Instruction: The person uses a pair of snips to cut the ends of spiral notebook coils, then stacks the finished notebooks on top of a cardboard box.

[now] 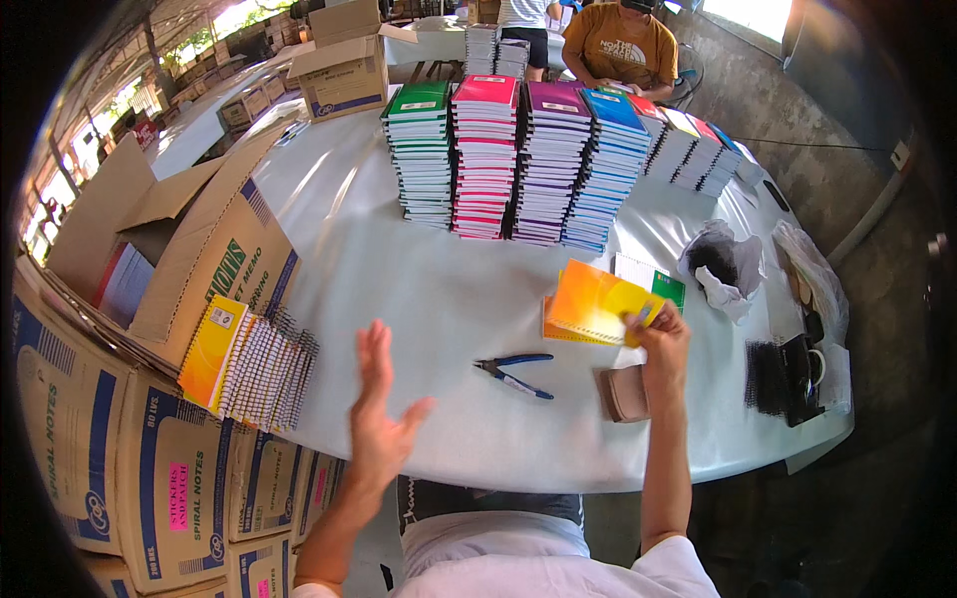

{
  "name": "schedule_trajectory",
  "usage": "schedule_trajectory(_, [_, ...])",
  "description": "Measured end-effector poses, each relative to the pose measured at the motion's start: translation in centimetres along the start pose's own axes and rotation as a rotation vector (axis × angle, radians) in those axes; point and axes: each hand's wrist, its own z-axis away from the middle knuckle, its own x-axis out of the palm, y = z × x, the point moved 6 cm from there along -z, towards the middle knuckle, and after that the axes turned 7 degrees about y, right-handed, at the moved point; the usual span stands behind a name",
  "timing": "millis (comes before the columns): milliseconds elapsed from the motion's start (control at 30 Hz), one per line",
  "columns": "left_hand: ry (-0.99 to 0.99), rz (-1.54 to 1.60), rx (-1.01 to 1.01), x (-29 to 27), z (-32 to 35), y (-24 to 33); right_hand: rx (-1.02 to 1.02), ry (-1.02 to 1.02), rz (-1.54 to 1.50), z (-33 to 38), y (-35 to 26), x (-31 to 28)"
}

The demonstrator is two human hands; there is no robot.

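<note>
Hanging above the bench (588, 448) with its thumb spread wide, the left grip (384, 429) held nothing; farther off, the right grip (653, 327) pinched the right end of a yellow-orange notebook (580, 299). It seemed light, bendy and easily creased, best held by an edge; smooth-looking, with a dotted near edge, it was right of centre before 4 tall notebook stacks (485, 159).

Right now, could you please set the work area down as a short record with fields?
Left hand: open, holding nothing
Right hand: pinching a yellow sheet
Near right hand: orange cover
Cutting pliers: blue-handled, lying on the table between the hands
Tall notebook stacks: four; green, pink, purple, blue, left to right
Far left: yellow spiral notebooks beside an open carton
</note>
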Motion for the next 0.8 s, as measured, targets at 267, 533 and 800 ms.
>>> schedule_trajectory(267, [0.05, 0.972, -0.462, 10.5, 2.1, -2.2, 0.582, 0.084, -0.615, 16.1, 7.4, 11.1])
schedule_trajectory(533, [-0.66, 0.1, -0.129, 5.5, -1.2, 0.3, -0.526, 0.234, 0.799, 5.2, -0.5, -4.3])
schedule_trajectory(800, [-0.914, -0.561, 0.031, 10.2, 2.0, -1.5, -0.149, 0.721, 2.002, -4.5, -0.7, -29.5])
